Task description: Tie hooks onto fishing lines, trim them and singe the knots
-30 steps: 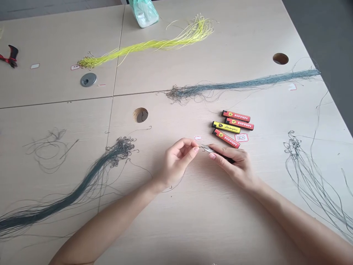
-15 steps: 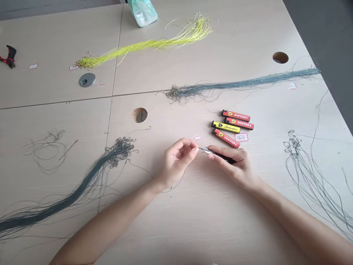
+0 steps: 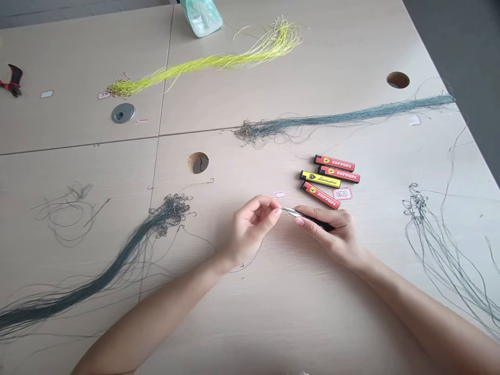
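My left hand (image 3: 255,226) is closed in a pinch on a thin fishing line (image 3: 258,252), part of which trails below the palm. Its fingertips meet the narrow end of a black-handled tool with a pointed silver tip (image 3: 294,212). That tool is gripped in my right hand (image 3: 332,232), thumb along one side and fingers along the other; its exact kind is unclear. A tiny hook shape shows just under the silver tip. To the left lies a dark bundle of hooked lines (image 3: 113,268), its hooks gathered in a tangle near my left wrist.
Several lighters (image 3: 320,178) lie beyond my hands beside a small label (image 3: 342,194). Farther back are a blue-grey line bundle (image 3: 344,119) and a yellow one (image 3: 207,63). More hooked lines (image 3: 437,239) spread at right. Red-black pliers (image 3: 14,80) lie far left; the table has round holes (image 3: 198,163).
Both hands stay nearly in place, with the tool's tip still at the left fingertips. The view has shifted very slightly.
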Demonstrator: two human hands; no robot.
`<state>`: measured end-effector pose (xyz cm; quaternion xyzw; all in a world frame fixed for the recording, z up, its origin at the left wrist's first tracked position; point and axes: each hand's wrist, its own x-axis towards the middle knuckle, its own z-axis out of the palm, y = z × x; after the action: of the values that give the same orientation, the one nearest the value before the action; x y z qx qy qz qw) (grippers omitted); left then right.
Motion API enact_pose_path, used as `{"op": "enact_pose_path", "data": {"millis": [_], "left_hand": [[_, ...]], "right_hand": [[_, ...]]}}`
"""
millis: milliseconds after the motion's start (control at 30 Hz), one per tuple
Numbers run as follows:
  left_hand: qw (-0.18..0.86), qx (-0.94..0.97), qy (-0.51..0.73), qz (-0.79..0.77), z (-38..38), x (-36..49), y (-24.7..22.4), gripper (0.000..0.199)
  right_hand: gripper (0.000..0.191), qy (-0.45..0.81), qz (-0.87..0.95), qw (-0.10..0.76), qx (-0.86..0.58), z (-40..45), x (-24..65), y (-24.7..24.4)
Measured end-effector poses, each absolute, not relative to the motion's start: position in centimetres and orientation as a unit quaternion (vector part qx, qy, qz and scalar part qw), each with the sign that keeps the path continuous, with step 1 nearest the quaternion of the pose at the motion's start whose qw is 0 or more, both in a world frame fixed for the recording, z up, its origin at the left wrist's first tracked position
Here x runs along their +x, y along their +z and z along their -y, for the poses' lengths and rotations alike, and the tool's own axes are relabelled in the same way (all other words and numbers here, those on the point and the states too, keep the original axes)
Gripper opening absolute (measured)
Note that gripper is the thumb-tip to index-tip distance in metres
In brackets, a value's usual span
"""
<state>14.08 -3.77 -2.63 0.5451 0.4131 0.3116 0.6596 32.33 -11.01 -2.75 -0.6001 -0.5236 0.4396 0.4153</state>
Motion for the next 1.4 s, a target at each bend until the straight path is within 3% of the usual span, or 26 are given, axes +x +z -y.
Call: {"op": "enact_pose_path", "data": {"millis": [900,1400], "left_hand": [[0.663,0.555,0.315,-0.392,3.88,13.95,-3.05,0.018],[0.659,0.555,0.316,-0.398,3.90,14.10,-2.88,0.021]], "right_hand": [[0.020,0.433,0.500,0.494,-0.564,10.55,31.54,-2.52],[0.019,0.413,0.513,0.490,-0.571,10.60,31.60,-2.55]]}}
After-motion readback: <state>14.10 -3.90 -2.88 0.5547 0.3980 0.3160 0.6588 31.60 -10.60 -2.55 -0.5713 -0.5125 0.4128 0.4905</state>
